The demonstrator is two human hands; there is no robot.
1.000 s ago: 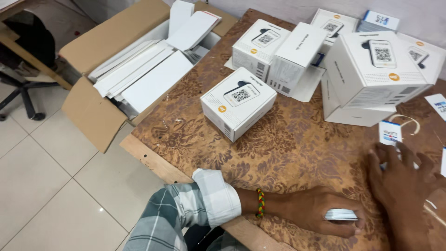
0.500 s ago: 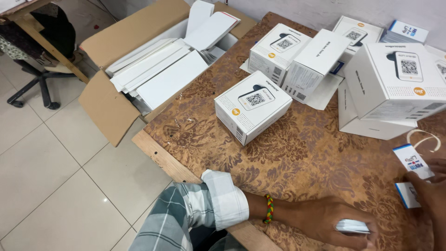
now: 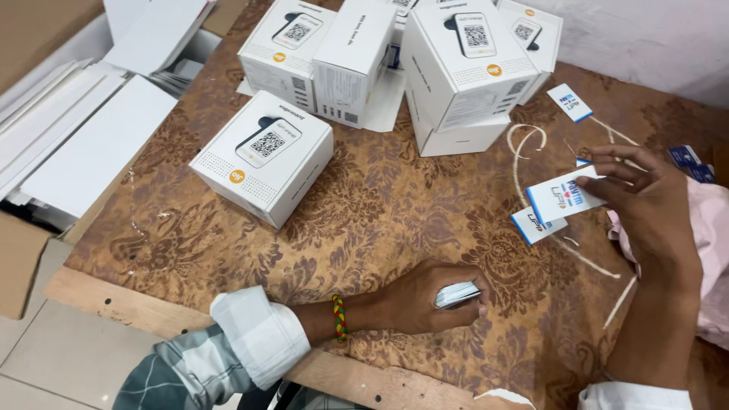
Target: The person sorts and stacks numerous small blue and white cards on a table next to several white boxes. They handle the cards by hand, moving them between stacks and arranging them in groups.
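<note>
- The left hand (image 3: pixel 425 300) is resting on the desk (image 3: pixel 380 220) near its front edge, its grip clamped on a thin stack of cards (image 3: pixel 457 294).
- The right hand (image 3: pixel 645 201) is hovering above the desk on the right, its grip pinching one white card (image 3: pixel 562 199) with a blue edge, tilted.
- A second card (image 3: pixel 535 225) is lying flat on the desk just below the held one, partly under it.
- A third card (image 3: pixel 569 102) is lying farther back, near the boxes.
- A white box (image 3: pixel 262 156) is sitting alone left of centre; more white boxes (image 3: pixel 456 68) are standing grouped at the back.
- Flat white sheets (image 3: pixel 83 144) are lying at the far left, beyond the desk edge.
</note>
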